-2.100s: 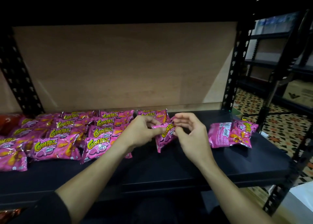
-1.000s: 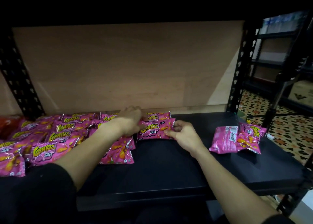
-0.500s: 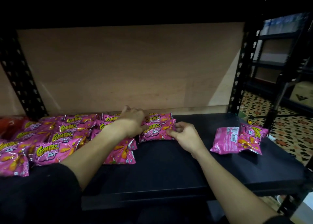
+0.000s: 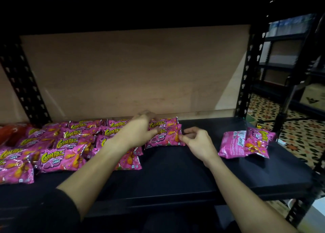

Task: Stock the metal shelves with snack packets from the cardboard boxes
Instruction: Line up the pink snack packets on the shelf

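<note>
A black sleeve (image 4: 52,210) is seen nearest, on the left forearm, and both bare forearms are stretched over the front edge of the black metal shelf (image 4: 175,176). On the shelf's left half, pink snack packets (image 4: 66,144) are laid in overlapping rows, labels up. The left hand (image 4: 139,134) is laid on the upper left corner of the endmost snack packet (image 4: 168,137), which lies flat near the middle of the shelf, at the right end of the rows; its fingers (image 4: 149,116) are stretched out rather than curled, though they are blurred. The right hand (image 4: 200,144) is held just beside that packet's right edge, with its fingers loosely curled and nothing gripped, the thumb tip just at the edge. Two loose packets (image 4: 244,144) are left overlapping, well apart to the right. An orange packet (image 4: 10,134) is glimpsed at the far left. Behind, a brown back board (image 4: 131,71) is framed by perforated black uprights (image 4: 246,74). Beyond, on the right, a patterned tiled floor (image 4: 299,130), further dark shelving and a cardboard box (image 4: 314,95) are seen.
</note>
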Available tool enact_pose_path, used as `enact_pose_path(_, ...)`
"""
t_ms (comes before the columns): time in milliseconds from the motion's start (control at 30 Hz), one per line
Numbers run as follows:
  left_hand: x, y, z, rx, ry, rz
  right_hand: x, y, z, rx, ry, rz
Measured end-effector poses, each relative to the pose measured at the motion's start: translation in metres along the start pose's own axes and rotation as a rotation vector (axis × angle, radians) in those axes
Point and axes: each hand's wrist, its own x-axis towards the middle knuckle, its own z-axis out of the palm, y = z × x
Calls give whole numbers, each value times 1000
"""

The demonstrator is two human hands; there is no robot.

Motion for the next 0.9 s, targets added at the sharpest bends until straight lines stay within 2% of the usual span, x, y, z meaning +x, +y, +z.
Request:
enact_pose_path(167,-31,29,9,-178,121,76,-26,-4,-18,-167,25,-123)
enact_pose_path(267,-49,40,28,-322,89,92,-45,-2,-41,-330,91,-259)
enact_pose_path(367,-62,46,48,-421,42,38,-57,4,-68,-501,220,-368)
enact_pose_path(467,-69,48,62,-499,30,-35,-62,12,-88,-654,291,-342)
enact_pose_path(667,-76,49,69,-584,25,-127,-67,16,-97,-959,34,-164)
enact_pose_path(767,-80,49,70,-577,2,-142,-67,18,-92,-1033,-28,-203)
enact_pose_path(900,-82,47,72,-550,-1,-128,-69,25,-81,-930,-8,-356)
